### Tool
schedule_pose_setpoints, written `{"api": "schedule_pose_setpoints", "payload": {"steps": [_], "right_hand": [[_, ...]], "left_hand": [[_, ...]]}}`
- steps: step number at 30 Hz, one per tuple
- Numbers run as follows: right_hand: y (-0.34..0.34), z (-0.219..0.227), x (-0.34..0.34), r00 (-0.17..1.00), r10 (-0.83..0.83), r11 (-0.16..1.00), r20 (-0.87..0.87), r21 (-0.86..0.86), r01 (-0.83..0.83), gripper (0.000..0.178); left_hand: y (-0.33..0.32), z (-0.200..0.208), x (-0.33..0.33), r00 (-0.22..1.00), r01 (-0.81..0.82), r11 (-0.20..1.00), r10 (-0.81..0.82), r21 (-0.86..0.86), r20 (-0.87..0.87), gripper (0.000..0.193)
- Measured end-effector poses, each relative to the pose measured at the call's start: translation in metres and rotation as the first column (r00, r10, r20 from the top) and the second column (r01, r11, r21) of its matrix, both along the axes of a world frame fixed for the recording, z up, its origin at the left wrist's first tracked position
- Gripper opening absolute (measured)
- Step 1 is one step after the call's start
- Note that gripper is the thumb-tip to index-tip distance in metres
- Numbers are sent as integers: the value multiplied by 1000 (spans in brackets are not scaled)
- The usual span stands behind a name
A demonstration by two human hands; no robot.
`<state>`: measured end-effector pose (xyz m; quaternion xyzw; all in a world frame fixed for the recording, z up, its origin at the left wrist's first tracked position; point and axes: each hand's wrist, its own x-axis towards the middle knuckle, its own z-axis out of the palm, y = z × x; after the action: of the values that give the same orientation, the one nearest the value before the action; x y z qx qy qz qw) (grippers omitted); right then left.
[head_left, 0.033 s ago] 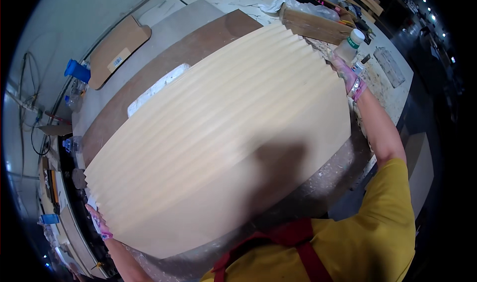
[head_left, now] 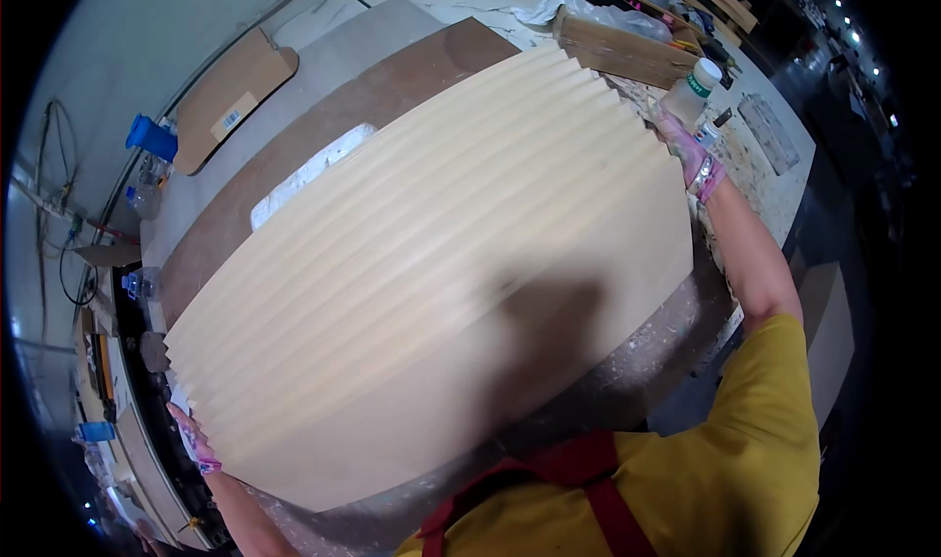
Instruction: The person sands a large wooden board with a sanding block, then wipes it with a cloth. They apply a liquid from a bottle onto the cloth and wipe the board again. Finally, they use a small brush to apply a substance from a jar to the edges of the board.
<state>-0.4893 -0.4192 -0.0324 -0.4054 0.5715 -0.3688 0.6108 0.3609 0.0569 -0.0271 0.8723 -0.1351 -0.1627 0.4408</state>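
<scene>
A large pale wooden panel [head_left: 421, 263] lies in front of me, its far part fluted with wavy ridges and its near part flat. My left hand [head_left: 199, 445], in a pink-stained glove, grips the panel's left end. At the opposite end my right hand [head_left: 688, 151], gloved the same way, holds the wavy edge. The fingers of both hands are partly hidden at the panel's edges. My head's shadow falls across the flat part.
Beyond the panel are a brown board [head_left: 431, 72], a white block [head_left: 312, 177] and a piece of cardboard [head_left: 230, 96]. A clear bottle [head_left: 688, 94] stands beside my right hand, near a wooden box [head_left: 622, 52] of tools. A blue cup [head_left: 152, 137] lies far left.
</scene>
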Motion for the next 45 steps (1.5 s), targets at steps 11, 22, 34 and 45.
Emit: {"api": "schedule_pose_setpoints", "payload": {"steps": [11,22,34,45], "right_hand": [[1,-21,-26,955,295,947,39,-144,-287,47],[18,-51,-38,916,143,984,375,47,-173,41],[-103,-75,-82,959,131,926,-251,-315,-208,46],[-123,-45,-46,578,-16,768,-816,-380,-515,49]], "left_hand": [[18,16,-51,995,-92,991,96,100,-37,66],[58,-14,-87,997,-72,992,74,-108,19,65],[-7,14,-80,998,1,999,1,-43,58,65],[-26,7,-46,996,4,1000,-2,-14,84,64]]}}
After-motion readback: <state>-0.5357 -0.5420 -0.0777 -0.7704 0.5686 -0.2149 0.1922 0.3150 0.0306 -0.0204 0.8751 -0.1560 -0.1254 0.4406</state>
